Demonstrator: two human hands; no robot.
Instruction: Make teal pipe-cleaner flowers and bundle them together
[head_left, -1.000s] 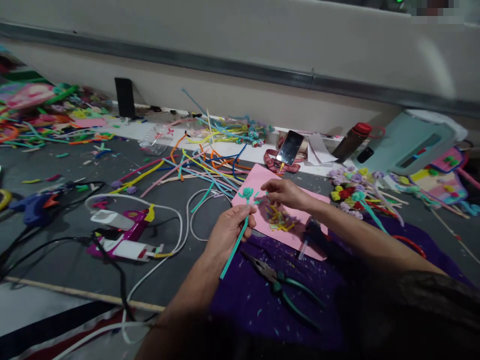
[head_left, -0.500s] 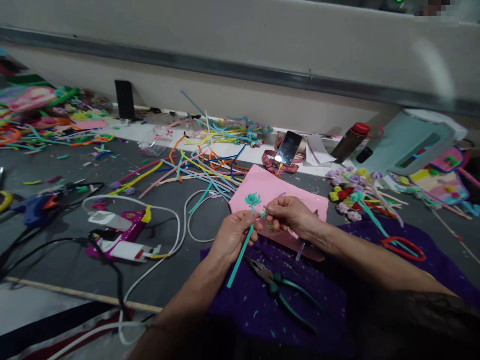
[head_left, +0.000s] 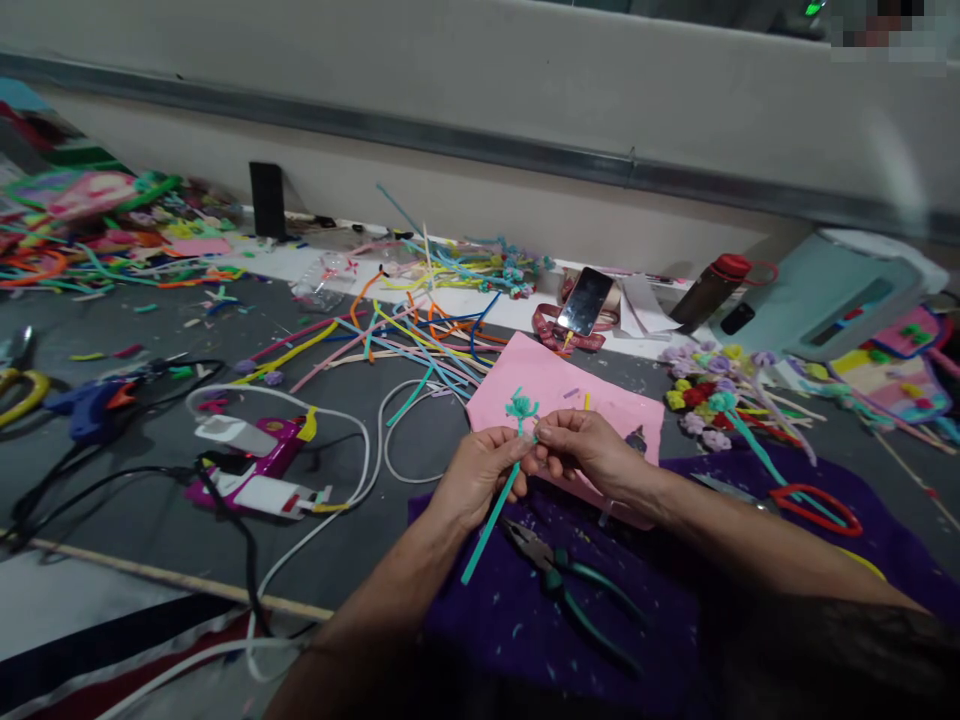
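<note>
My left hand [head_left: 480, 472] pinches the stem of a teal-green pipe-cleaner flower [head_left: 521, 404] between thumb and fingers. Its long stem [head_left: 489, 530] slants down below the hand, and the curled head sticks up above it. Right beside the left fingertips, my right hand [head_left: 589, 450] is closed in a pinch on a short green pipe-cleaner strand, mostly hidden by the fingertips. Both hands are over the edge of a pink sheet [head_left: 510, 365]. Below them, pliers [head_left: 555, 575] with dark green handles lie on a purple cloth [head_left: 495, 630].
Loose pipe cleaners [head_left: 420, 335] spread behind the hands. To the left are a magenta device with white parts [head_left: 255, 480], cables, and a blue glue gun [head_left: 97, 405]. Finished flowers [head_left: 712, 390] and red-handled scissors [head_left: 821, 508] lie right. A phone [head_left: 586, 300] and bottle [head_left: 712, 290] are farther back.
The flower's strands, fanned upward before, are now bunched with a few curling outward. My right hand has come closer to my left. The whole view has shifted slightly.
</note>
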